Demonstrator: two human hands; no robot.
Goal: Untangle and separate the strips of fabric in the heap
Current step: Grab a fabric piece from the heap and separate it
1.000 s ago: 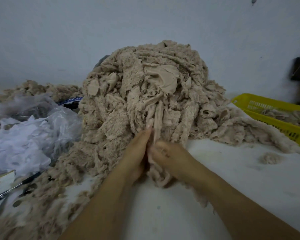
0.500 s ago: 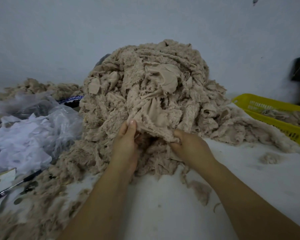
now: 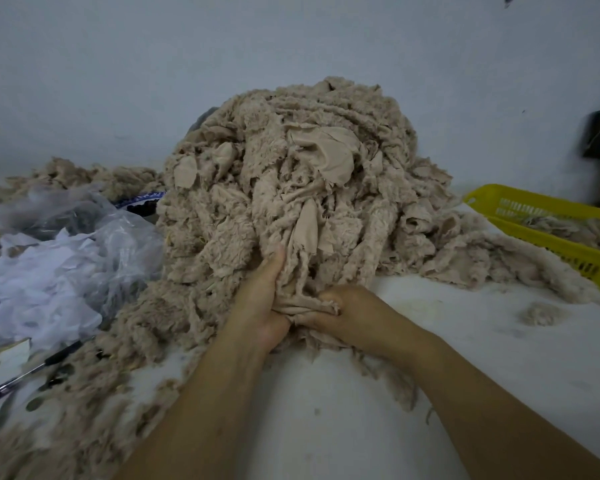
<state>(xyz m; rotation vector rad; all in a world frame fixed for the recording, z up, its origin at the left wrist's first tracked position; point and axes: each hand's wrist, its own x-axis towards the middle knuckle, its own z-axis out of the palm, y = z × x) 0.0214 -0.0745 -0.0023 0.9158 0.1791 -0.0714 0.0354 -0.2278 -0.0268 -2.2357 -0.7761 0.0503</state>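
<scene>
A tall heap of beige fleecy fabric strips (image 3: 291, 174) rises against the wall in the middle of the white table (image 3: 465, 358). At its front foot, my left hand (image 3: 260, 299) and my right hand (image 3: 343, 313) are pressed close together. Both grip the same bunch of strips (image 3: 302, 271), which hangs down from the heap and is gathered tight between my fingers. The ends of the bunch trail under my right wrist.
A clear plastic bag of white scraps (image 3: 49, 271) lies at the left. A yellow basket (image 3: 551, 237) with beige pieces stands at the right. Scissors (image 3: 32, 372) rest at the left front. Loose fluff (image 3: 541, 313) dots the table.
My hands were apart, holding a wide piece spread out higher on the heap. They have come down and together, bunching the strips at the heap's foot.
</scene>
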